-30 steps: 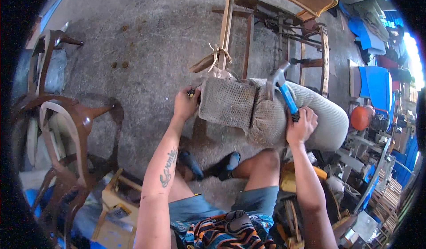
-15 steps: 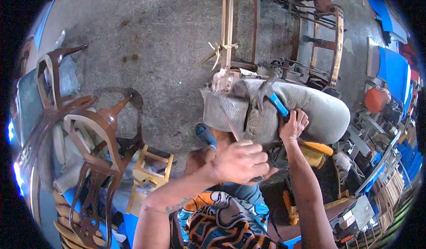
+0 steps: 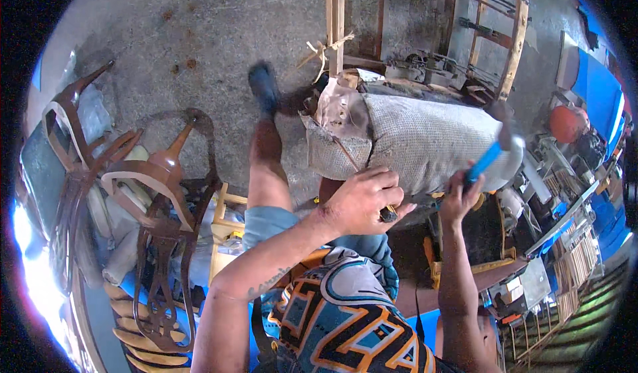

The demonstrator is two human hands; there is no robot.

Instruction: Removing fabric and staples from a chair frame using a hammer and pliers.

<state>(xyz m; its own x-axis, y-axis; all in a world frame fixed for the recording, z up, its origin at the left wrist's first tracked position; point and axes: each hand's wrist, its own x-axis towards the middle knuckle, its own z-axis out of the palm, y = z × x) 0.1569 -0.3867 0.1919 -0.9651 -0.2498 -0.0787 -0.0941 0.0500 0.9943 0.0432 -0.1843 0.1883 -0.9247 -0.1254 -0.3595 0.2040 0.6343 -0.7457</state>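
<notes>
My left hand (image 3: 367, 200) is closed around a screwdriver (image 3: 347, 156); its dark and yellow handle end pokes out below the fist. The thin shaft slants up and left, its tip at the edge of the grey woven fabric near the end of a padded furniture piece (image 3: 432, 137). That end shows pale torn lining (image 3: 343, 110). To the right, my right hand (image 3: 460, 197) grips the blue handle of a claw hammer (image 3: 485, 160). The hammer is raised over the right part of the padding, its head smeared by motion.
Dark wooden chair frames (image 3: 149, 180) crowd the left side, beside a small light wooden stool (image 3: 227, 223). A wooden post (image 3: 335, 21) rises behind the padded piece. Far right are a bare wooden frame (image 3: 513, 44), an orange-red round object (image 3: 568, 124) and blue sheets (image 3: 595, 91).
My right hand has swung the hammer to the right, away from the screwdriver. My left hand stays on the screwdriver. One leg now stretches forward, left of the padded piece, and the view has shifted.
</notes>
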